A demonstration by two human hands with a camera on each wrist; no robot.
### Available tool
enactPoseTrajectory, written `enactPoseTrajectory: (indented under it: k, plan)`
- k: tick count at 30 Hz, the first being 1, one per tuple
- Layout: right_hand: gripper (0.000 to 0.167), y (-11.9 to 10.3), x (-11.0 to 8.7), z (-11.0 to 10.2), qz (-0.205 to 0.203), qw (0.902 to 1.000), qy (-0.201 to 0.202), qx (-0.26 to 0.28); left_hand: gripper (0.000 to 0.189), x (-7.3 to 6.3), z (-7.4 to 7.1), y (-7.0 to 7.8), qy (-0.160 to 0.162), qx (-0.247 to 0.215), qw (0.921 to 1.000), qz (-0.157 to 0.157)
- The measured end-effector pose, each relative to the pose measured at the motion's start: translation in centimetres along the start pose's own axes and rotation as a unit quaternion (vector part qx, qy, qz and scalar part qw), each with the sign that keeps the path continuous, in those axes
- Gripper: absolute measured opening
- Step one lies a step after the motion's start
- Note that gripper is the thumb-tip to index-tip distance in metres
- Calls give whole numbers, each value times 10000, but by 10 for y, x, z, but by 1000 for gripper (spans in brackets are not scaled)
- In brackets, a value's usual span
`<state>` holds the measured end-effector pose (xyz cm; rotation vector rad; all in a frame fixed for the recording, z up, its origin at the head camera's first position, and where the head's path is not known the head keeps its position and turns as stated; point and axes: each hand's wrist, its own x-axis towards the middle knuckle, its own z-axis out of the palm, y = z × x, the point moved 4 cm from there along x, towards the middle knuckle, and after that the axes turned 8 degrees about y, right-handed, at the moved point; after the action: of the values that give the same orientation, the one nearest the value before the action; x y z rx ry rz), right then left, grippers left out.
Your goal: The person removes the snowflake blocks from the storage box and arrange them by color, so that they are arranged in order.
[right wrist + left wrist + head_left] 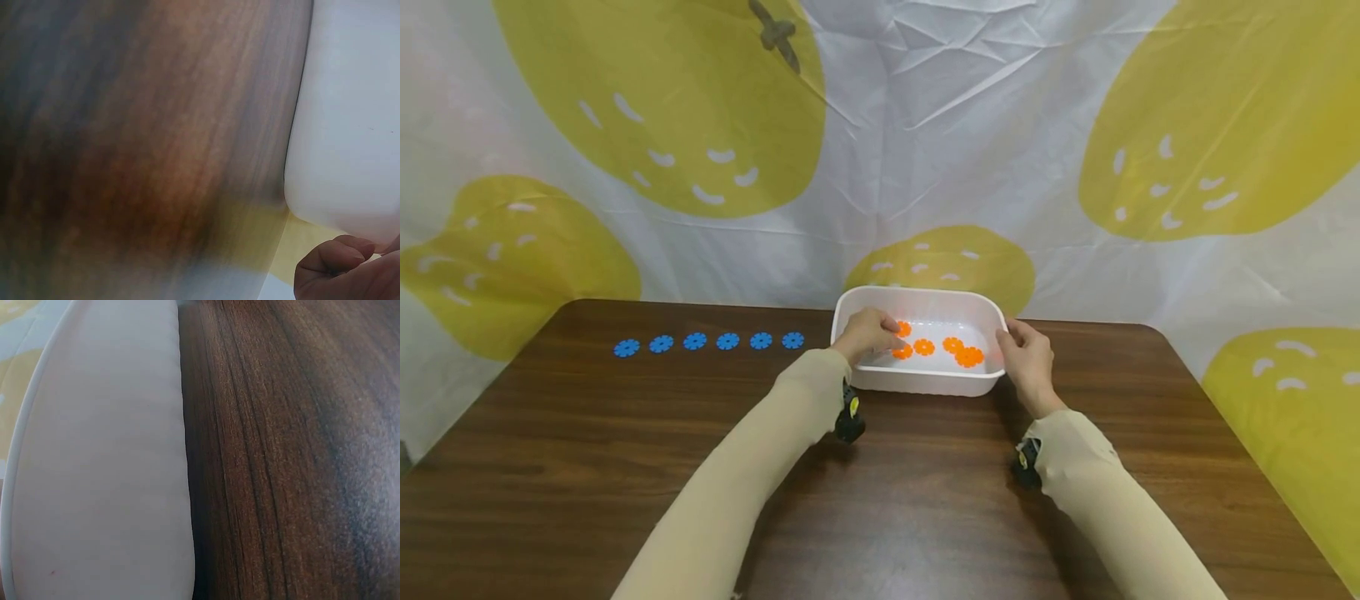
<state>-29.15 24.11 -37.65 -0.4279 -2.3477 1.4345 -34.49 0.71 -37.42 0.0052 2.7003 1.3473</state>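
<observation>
Two sleeves (737,483) extend from the near side across the brown counter (880,533), each with a black wrist camera (850,417) at its cuff. Beyond the cuffs, a white tray (917,383) stands right of the counter's centre line, close to the far edge, with its long wall facing near. The left hand (868,333) reaches over the tray's left end, fingers bent down into it beside the leftmost orange discs (923,347); whether the fingertips pinch a disc cannot be told. The right hand (1028,360) grips the tray's right end, its thumb at the rim; the right wrist view shows the curled fingers against the end wall. The orange discs have notched edges and lie on the tray floor: one group is at the left, by the left hand, and another at the right, where discs touch or overlap. Left of the tray and apart from it, six blue discs (727,342) lie flat on the counter in a spaced left-to-right row; the leftmost sits slightly nearer than the others. Behind the counter's far edge hangs a white cloth (955,150) printed with large yellow fruit.
</observation>
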Motion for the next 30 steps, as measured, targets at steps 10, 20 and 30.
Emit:
enactPoseTrajectory:
  k: [10, 20, 30]
  plan:
    - [41, 1, -1, 0, 6, 10000, -10, 21, 30, -12, -1, 3, 54, 390, 9984, 415]
    - [41, 0, 0, 0, -49, 10000, 11, 28, 32, -8, 2, 5, 28, 768, 9943, 736]
    - [41, 1, 1, 0, -77, 10000, -36, -16, 31, -9, 5, 5, 55, 1140, 9897, 860]
